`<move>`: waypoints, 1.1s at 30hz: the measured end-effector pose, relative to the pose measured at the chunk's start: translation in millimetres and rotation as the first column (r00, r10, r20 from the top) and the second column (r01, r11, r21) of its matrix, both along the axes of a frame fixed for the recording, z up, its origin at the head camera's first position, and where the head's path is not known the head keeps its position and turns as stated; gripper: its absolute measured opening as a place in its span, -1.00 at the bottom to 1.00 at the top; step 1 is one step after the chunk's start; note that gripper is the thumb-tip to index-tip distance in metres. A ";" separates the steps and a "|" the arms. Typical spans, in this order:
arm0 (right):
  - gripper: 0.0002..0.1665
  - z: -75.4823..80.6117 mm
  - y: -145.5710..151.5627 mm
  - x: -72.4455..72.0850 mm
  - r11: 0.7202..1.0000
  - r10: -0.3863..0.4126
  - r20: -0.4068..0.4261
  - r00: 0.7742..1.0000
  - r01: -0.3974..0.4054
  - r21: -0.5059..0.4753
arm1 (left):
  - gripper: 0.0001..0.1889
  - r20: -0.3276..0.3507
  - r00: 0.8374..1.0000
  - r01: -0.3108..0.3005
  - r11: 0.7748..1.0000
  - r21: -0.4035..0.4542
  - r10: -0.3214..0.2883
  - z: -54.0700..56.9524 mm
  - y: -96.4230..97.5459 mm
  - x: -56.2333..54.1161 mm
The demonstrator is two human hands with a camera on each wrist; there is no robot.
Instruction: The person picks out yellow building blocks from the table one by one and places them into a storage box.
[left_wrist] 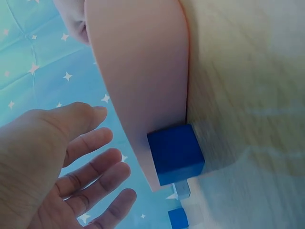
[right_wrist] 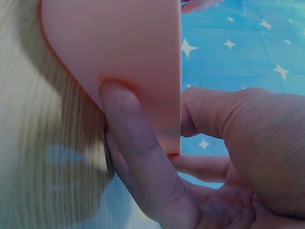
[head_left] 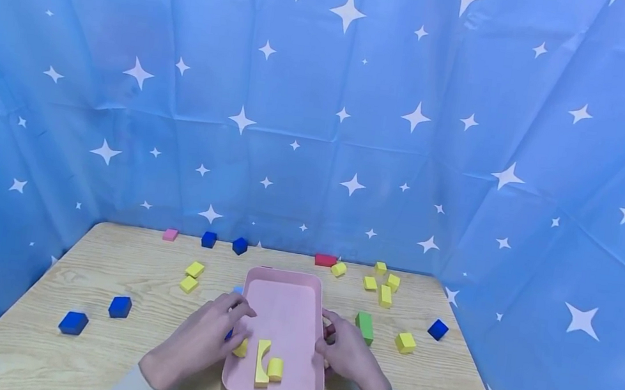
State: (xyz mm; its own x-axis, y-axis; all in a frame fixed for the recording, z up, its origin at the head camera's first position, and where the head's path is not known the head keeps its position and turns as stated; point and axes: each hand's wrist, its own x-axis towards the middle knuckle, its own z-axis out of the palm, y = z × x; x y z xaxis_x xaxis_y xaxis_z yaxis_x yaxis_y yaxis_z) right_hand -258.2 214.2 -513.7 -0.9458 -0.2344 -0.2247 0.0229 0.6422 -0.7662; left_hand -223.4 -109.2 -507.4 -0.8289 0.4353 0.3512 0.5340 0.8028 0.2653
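Observation:
A pink tray (head_left: 277,320) rests on the table, with a yellow arch block (head_left: 259,379), a yellow cylinder (head_left: 275,369) and another yellow block (head_left: 239,349) in its near half. My left hand (head_left: 209,336) hovers at the tray's left rim, fingers spread and holding nothing in the left wrist view. Just outside that side stands a blue cube (left_wrist: 176,155), mostly hidden by the hand from above. My right hand (head_left: 349,350) grips the right wall, its thumb over the rim and fingers (right_wrist: 131,124) against the outside.
Blue blocks (head_left: 73,323) lie to the left and far back. Yellow blocks (head_left: 385,296) are scattered behind and right, near a green block (head_left: 365,328). A red block (head_left: 325,260) and a pink block (head_left: 170,235) sit by the starry curtain (head_left: 309,124).

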 end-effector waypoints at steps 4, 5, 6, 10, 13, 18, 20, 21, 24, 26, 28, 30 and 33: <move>-0.07 0.8 0.5 0.8 1.000 -0.006 0.006 1.000 0.006 0.004 | -0.72 -0.003 1.000 -0.029 0.999 0.016 0.029 1.1 -4.3 -4.9; -0.06 0.7 0.2 0.8 1.000 -0.009 0.008 1.000 0.009 0.005 | -0.71 0.002 0.999 -0.040 0.999 0.015 0.040 1.4 -5.8 -6.2; -0.06 0.8 0.0 0.9 1.000 -0.011 0.010 1.000 0.011 0.006 | -0.70 0.009 0.999 -0.053 0.999 0.012 0.053 1.2 -7.4 -7.9; -0.06 0.2 -1.0 1.1 1.000 -0.013 0.005 1.000 0.013 0.016 | -0.67 0.062 0.991 -0.116 0.993 0.001 0.116 1.9 -13.8 -14.3; -0.06 0.2 -1.9 0.9 1.000 -0.010 -0.002 1.000 0.010 0.023 | -0.66 0.102 0.982 -0.161 0.987 0.001 0.160 1.7 -19.4 -19.1; -0.07 1.2 -2.1 1.9 1.000 -0.012 0.000 1.000 0.012 0.026 | -0.65 0.113 0.978 -0.177 0.984 0.026 0.173 -1.6 -31.1 -28.2; -0.07 0.2 -1.2 3.3 1.000 -0.013 0.005 1.000 0.012 0.023 | -0.65 0.105 0.979 -0.176 0.984 0.027 0.173 -3.4 -36.4 -31.3; -0.07 -0.6 -0.5 3.9 1.000 -0.012 0.006 1.000 0.012 0.023 | -0.65 0.098 0.980 -0.178 0.984 0.026 0.174 -4.7 -39.2 -33.0; -0.08 -3.5 1.9 5.0 1.000 -0.015 0.011 1.000 0.014 0.019 | -0.65 0.087 0.978 -0.189 0.982 0.019 0.187 -7.3 -47.2 -38.3; -0.08 -3.4 3.4 4.7 1.000 -0.017 0.005 1.000 0.017 0.022 | -0.64 0.080 0.978 -0.197 0.980 0.017 0.195 -7.6 -52.6 -42.8; -0.07 -3.2 4.0 4.0 1.000 -0.018 -0.001 1.000 0.018 0.019 | -0.63 0.074 0.976 -0.204 0.979 0.011 0.203 -7.2 -59.4 -47.1; -0.07 -2.4 3.5 3.0 1.000 -0.014 -0.006 1.000 0.014 0.014 | -0.63 0.071 0.974 -0.217 0.976 0.003 0.216 -6.6 -67.5 -51.1; -0.08 -2.0 1.1 1.9 1.000 0.002 -0.008 1.000 -0.002 -0.007 | -0.63 0.059 0.967 -0.247 0.969 -0.009 0.247 -6.4 -81.9 -56.3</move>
State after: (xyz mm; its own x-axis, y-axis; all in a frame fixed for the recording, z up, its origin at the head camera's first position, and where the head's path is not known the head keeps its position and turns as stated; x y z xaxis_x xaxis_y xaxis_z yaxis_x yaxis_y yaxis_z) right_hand -256.3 215.3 -515.7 -0.9472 -0.2379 -0.2151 0.0152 0.6367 -0.7710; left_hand -279.7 -191.2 -513.8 -0.9300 0.2152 0.2979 0.3027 0.9083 0.2888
